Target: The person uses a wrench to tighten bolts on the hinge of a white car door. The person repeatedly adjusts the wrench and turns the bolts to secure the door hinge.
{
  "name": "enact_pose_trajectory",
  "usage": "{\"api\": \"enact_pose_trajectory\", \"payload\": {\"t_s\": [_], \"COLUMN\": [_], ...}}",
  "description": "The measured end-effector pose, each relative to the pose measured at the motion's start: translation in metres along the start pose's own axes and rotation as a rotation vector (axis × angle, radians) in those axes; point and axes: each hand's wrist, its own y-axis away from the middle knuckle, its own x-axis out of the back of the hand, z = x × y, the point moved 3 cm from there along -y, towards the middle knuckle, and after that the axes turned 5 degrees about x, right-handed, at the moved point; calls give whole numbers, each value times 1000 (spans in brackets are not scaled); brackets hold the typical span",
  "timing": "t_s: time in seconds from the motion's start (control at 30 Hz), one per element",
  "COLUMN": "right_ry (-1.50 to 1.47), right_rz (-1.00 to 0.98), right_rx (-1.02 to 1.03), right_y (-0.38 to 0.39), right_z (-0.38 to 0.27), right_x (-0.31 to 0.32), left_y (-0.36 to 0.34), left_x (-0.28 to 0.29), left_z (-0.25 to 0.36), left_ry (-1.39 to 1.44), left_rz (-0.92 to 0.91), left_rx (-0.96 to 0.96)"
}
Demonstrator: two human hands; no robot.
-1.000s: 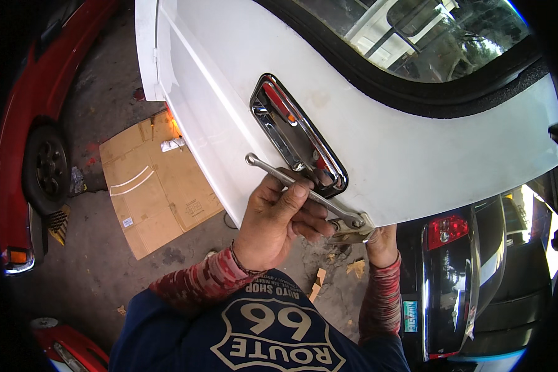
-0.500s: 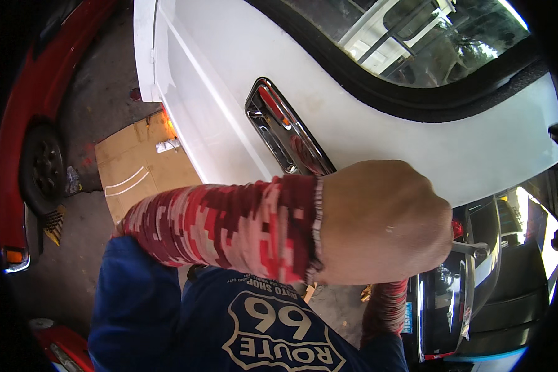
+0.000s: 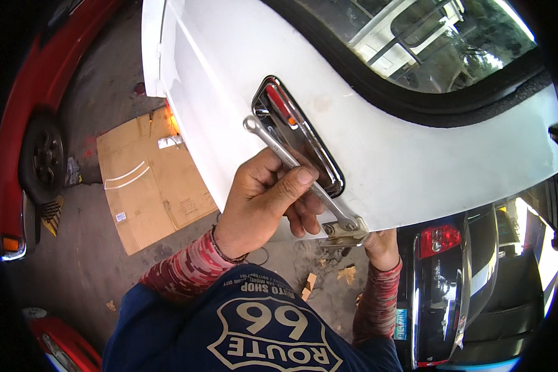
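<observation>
A silver combination wrench (image 3: pixel 304 180) lies slantwise in my left hand (image 3: pixel 260 198), pinched between thumb and fingers. Its lower end meets a bolt on a small metal bracket (image 3: pixel 346 232) at the bottom edge of the white vehicle panel (image 3: pixel 390 161). The upper end points free, in front of the chrome-framed handle recess (image 3: pixel 316 146). My right hand (image 3: pixel 383 249) grips the bracket's right end from below. Most of its fingers are hidden behind the metal.
A window (image 3: pixel 440 56) with black rubber trim is above the panel. Flattened cardboard (image 3: pixel 152 204) lies on the concrete floor at left, near a red car (image 3: pixel 40 93). A dark vehicle with a red tail lamp (image 3: pixel 439 240) stands close at right.
My left hand has swung left and turned, its forearm dropping from across the view to the lower left. The wrench, bracket and right hand, hidden before, now show.
</observation>
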Motion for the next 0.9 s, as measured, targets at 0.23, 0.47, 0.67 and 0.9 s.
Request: {"api": "enact_pose_trajectory", "payload": {"t_s": [0.23, 0.47, 0.67, 0.9], "right_ry": [9, 120, 235, 22], "right_rz": [24, -126, -87, -27], "right_rx": [1, -63, -60, -53], "right_y": [8, 11, 13, 6], "right_z": [6, -6, 0, -8], "right_x": [0, 4, 4, -7], "left_y": [8, -25, -40, -27], "left_x": [5, -50, -91, -66], "left_z": [-31, 42, 73, 86], "left_ry": [229, -683, -1093, -640], "left_rz": [97, -389, -766, -590], "left_rx": [138, -438, -508, -641]}}
